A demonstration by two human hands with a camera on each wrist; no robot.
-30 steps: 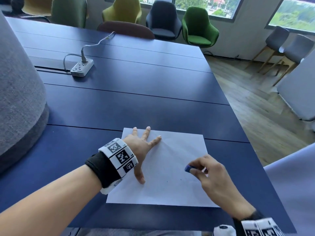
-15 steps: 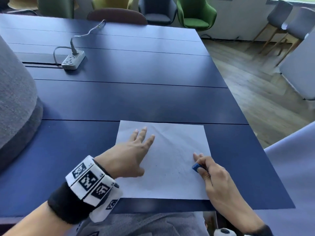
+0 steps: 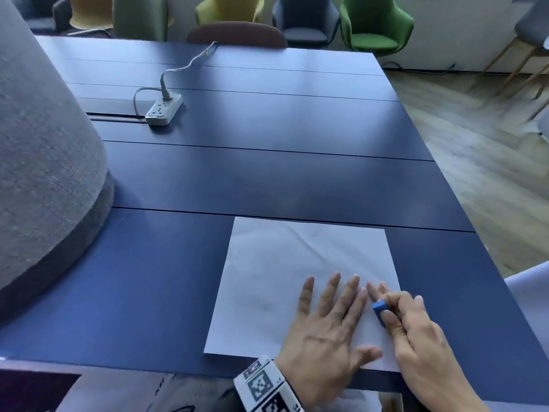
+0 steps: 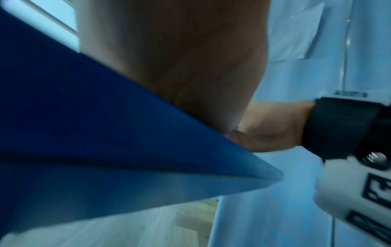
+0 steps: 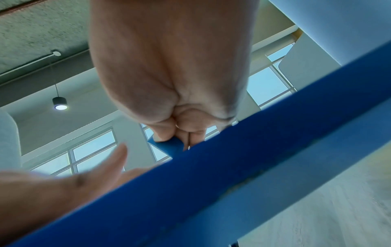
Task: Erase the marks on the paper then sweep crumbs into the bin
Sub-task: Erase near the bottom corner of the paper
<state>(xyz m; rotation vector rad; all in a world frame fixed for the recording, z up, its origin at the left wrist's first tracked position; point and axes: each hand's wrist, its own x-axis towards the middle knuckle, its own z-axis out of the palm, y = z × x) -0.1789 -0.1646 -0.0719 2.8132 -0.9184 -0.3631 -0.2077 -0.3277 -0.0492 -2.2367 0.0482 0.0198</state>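
Erasing at paper's [image 3: 297,263] right edge
L hand [image 3: 326,337] flat, fingers spread, pressing sheet; R hand [image 3: 416,331] pinching blue eraser [image 3: 380,307] nr table's [image 3: 267,173] front edge.

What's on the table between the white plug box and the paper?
Nothing. In the head view, only bare blue table with its dark seams lies between the power strip and the paper.

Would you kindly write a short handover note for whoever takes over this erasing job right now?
Left hand: flat, fingers spread, pressing the paper down near its front right corner.
Right hand: pinching the blue eraser at the paper's right edge.
The paper lies on the blue table, at its near edge.
Done: no clear marks remain that I can see; only faint specks show.
Left: finish erasing, then sweep crumbs into the bin, which is not in view.
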